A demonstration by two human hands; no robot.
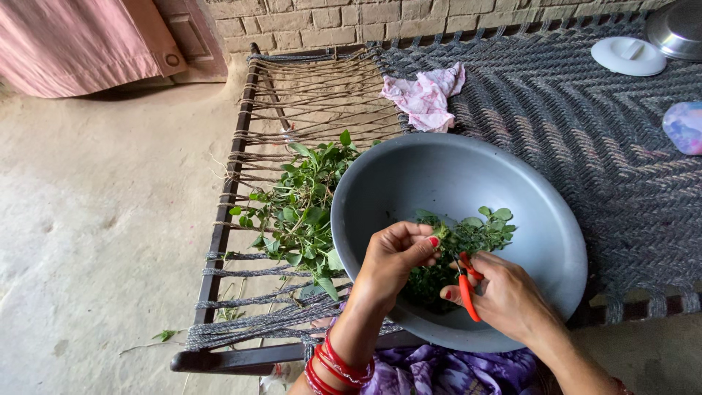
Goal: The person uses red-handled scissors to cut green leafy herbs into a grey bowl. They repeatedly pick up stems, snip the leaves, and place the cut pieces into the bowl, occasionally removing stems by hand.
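Head view looked down on a large grey metal bowl resting on a woven rope cot, its near rim tipped toward the person. Inside the bowl, low and toward the near wall, lay a heap of cut green leaves.

Left hand hung over the bowl's near-left rim. Its fingers were curled shut, thumb against fingertips, pinching a small leafy sprig at the left edge of the heap. Red bangles ringed that wrist.

Right hand was inside the bowl just beside the left, closed around a pair of red-handled scissors. The scissors' long axis ran nearly upright in the picture, leaning slightly left at the top; the handle end lay toward the person and the blade end pointed away, up into the leaves. The blades were hidden by the greens, so whether they were open could not be told.

A loose bundle of uncut leafy stems lay on the cot ropes, touching the bowl's left side. A crumpled pink-and-white cloth lay beyond the bowl. A white round lid and part of a steel vessel sat at the far right corner. Purple patterned fabric covered the person's lap.
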